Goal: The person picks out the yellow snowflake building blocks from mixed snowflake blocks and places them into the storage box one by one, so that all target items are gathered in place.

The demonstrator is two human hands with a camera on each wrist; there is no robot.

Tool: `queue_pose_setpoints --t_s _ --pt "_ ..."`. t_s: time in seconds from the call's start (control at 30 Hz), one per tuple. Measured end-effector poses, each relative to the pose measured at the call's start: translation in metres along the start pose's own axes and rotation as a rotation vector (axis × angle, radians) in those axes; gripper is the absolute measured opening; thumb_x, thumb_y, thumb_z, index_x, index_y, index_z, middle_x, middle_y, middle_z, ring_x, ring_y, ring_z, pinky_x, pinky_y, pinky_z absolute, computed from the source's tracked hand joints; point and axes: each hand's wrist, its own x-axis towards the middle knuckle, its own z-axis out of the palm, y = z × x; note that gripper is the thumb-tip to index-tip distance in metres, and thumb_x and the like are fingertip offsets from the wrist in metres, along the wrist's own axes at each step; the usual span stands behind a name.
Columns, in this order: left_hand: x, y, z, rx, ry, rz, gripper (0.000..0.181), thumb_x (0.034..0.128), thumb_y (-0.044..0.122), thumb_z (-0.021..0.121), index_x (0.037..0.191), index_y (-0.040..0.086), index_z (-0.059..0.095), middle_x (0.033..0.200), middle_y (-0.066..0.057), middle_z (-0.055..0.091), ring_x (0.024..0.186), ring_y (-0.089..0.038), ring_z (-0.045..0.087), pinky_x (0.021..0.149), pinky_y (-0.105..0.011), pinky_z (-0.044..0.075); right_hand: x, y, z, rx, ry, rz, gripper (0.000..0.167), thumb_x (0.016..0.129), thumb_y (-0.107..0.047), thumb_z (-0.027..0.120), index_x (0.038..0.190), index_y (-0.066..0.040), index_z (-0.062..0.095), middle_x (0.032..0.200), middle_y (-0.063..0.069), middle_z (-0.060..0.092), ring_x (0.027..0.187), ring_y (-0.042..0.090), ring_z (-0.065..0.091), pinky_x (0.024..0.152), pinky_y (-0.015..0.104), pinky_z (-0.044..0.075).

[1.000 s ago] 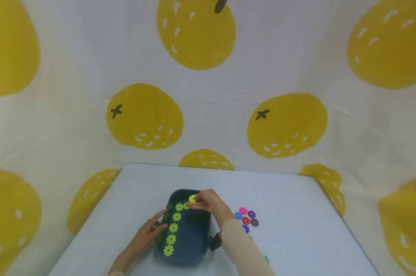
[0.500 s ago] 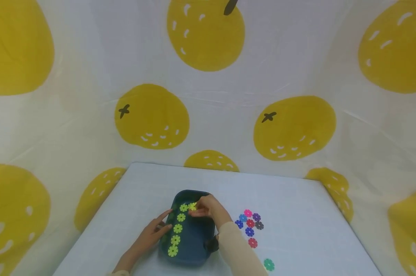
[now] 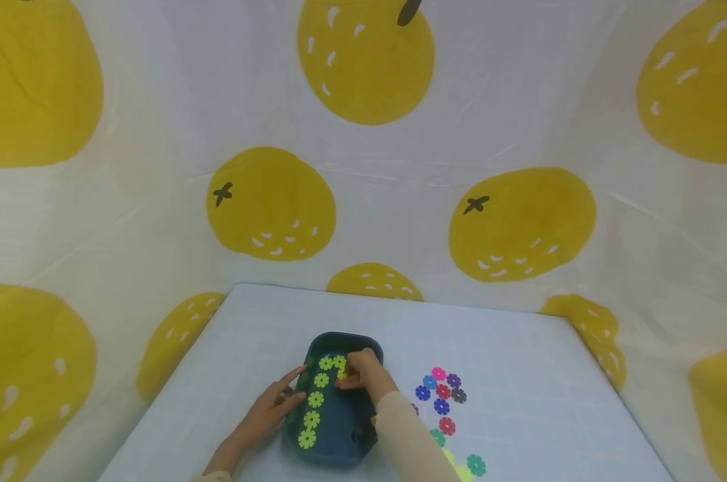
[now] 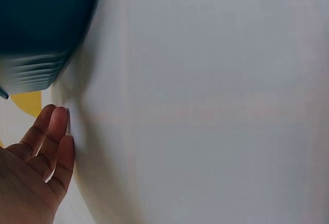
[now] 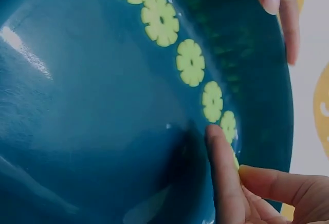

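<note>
A dark teal tray (image 3: 333, 455) sits on the white table. Yellow-green flower-shaped discs (image 3: 315, 399) line its left side, and another disc (image 3: 339, 361) lies at the far end. My right hand (image 3: 361, 370) is inside the far right part, fingers bent, pinching a yellow-green flower disc (image 3: 342, 375) just below the far row. In the right wrist view its thumb and index finger hide that disc. My left hand (image 3: 272, 405) rests thumb and fingertips at the tray's left rim. Three of its fingers (image 4: 59, 142) extend outside the wall in the left wrist view.
Right of the tray lie loose flower discs in pink, blue, red (image 3: 443, 391), purple and dark grey. Green (image 3: 476, 464) and yellow-green ones (image 3: 464, 474) lie nearer the front, partly behind the right sleeve. Fruit-printed cloth (image 3: 387, 214) hangs behind and beside the table.
My right hand has brought a yellow-green disc from above the tray's far end down to just below the far row. My left hand stays at the rim. The view has shifted slightly.
</note>
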Motion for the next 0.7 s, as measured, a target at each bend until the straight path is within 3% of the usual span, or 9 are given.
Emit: queue_pose_setpoints --t_s 0.13,0.23,0.4,0.5,0.7 --pt "0.0001 0.0015 0.0000 0.003 -0.008 0.005 0.057 0.0964 0.045 0.061 0.149 0.037 0.042 0.118 -0.001 0.061 0.097 -0.013 0.056 0.079 -0.035 0.050 0.0030 0.0011 0.0027 -0.017 0.033 0.040 0.034 0.093 0.008 0.056 0.118 0.028 0.048 0.073 0.026 0.070 0.066 0.031 0.074 0.064 0.032 0.061" --pt "-0.0002 0.0026 -0.0004 0.001 -0.008 0.011 0.057 0.0965 0.044 0.061 0.149 0.036 0.043 0.117 -0.001 0.061 0.096 -0.013 0.056 0.079 -0.035 0.050 0.0042 0.0029 0.0023 0.016 0.007 0.072 0.040 0.093 0.009 0.054 0.126 0.028 0.041 0.077 0.029 0.070 0.071 0.033 0.075 0.068 0.033 0.062" --pt "-0.0011 0.0032 -0.0012 0.002 -0.009 0.025 0.056 0.0971 0.042 0.061 0.150 0.035 0.042 0.116 -0.002 0.061 0.096 -0.014 0.056 0.078 -0.035 0.050 -0.0003 0.0046 -0.0019 0.092 -0.083 0.104 0.032 0.094 0.009 0.052 0.118 0.029 0.045 0.088 0.032 0.071 0.083 0.035 0.075 0.075 0.033 0.061" --pt "-0.0010 0.0031 -0.0014 0.005 -0.007 0.026 0.057 0.0971 0.042 0.061 0.150 0.035 0.042 0.116 -0.002 0.061 0.096 -0.014 0.056 0.078 -0.035 0.050 -0.0029 0.0046 -0.0030 0.125 -0.105 0.118 0.028 0.093 0.010 0.051 0.114 0.029 0.048 0.086 0.031 0.071 0.081 0.035 0.075 0.073 0.031 0.061" --pt "-0.0014 0.0027 -0.0018 0.011 -0.007 0.028 0.057 0.0971 0.042 0.061 0.150 0.034 0.042 0.116 -0.002 0.061 0.096 -0.014 0.056 0.078 -0.035 0.050 -0.0018 0.0065 0.0012 0.124 -0.051 0.082 0.032 0.092 0.012 0.052 0.120 0.027 0.046 0.086 0.034 0.070 0.079 0.036 0.075 0.070 0.033 0.062"
